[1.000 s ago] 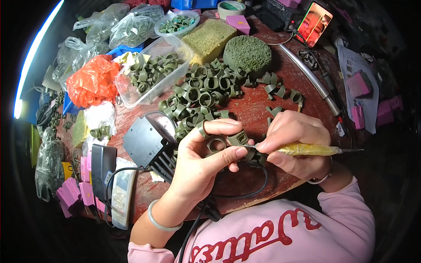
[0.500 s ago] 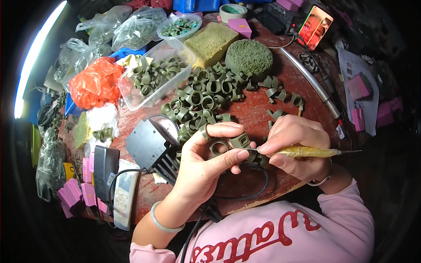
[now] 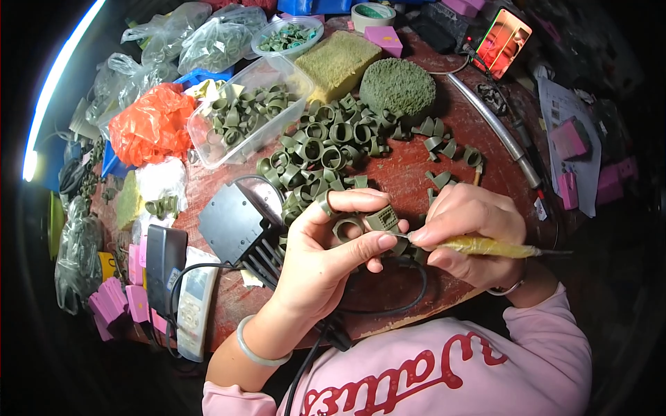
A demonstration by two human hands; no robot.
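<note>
My left hand (image 3: 326, 249) pinches an olive-green ring (image 3: 383, 219) between thumb and fingers; its square, pitted top faces up and to the right. Another green ring (image 3: 324, 205) sits around my left index finger. In my right hand (image 3: 475, 229) is a thin metal-tipped hand tool (image 3: 492, 247) with a yellow wrapped handle, held like a pen. Its tip meets the held ring's lower edge near my left thumb; whether it touches cannot be made out. Just beyond my hands lies a heap of similar green rings (image 3: 312, 151).
A clear plastic box (image 3: 201, 142) of rings stands left of the heap, beside an orange plastic bag (image 3: 149, 128). Behind are a yellow sponge (image 3: 340, 62) and a round green sponge (image 3: 397, 89). A black device (image 3: 232, 222) with cables sits left of my hands. A lit phone (image 3: 501, 43) leans far right.
The rear end of the yellow-handled tool has dipped slightly toward me, its tip staying by the ring. My left hand keeps the same hold.
</note>
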